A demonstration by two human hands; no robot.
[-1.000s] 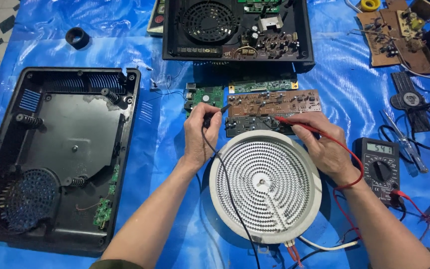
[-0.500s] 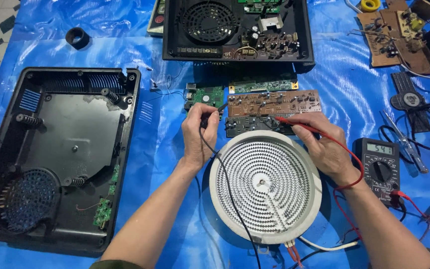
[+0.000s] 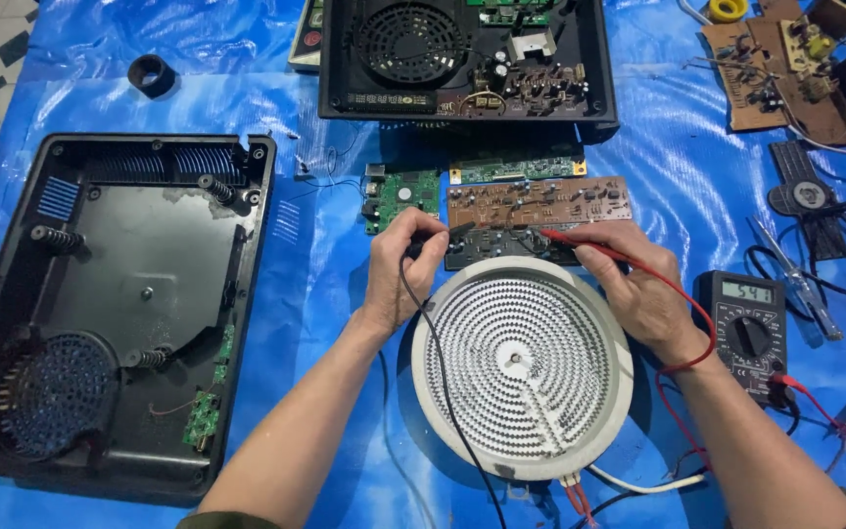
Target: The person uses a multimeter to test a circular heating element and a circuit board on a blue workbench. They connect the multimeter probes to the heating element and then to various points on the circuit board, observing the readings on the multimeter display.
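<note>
My left hand (image 3: 399, 264) holds a black test probe (image 3: 440, 235) with its tip on the dark board area just behind the round white heating coil (image 3: 521, 367). The black lead runs down across the coil. My right hand (image 3: 638, 284) grips a red test probe (image 3: 565, 238), its tip touching the same dark board (image 3: 501, 243) below a brown circuit board (image 3: 539, 201). A red lead loops back to the black multimeter (image 3: 748, 333) at my right, whose display is lit.
An empty black cooker base (image 3: 119, 313) lies at left. Another open black housing with a fan (image 3: 462, 59) sits at the back. A small green board (image 3: 399, 191), loose brown boards (image 3: 766, 59), screwdrivers (image 3: 795, 274) and cables lie on the blue tarp (image 3: 325, 255).
Both hands stay almost still; the probe tips remain on the board, with only a slight shift of the left hand's fingers.
</note>
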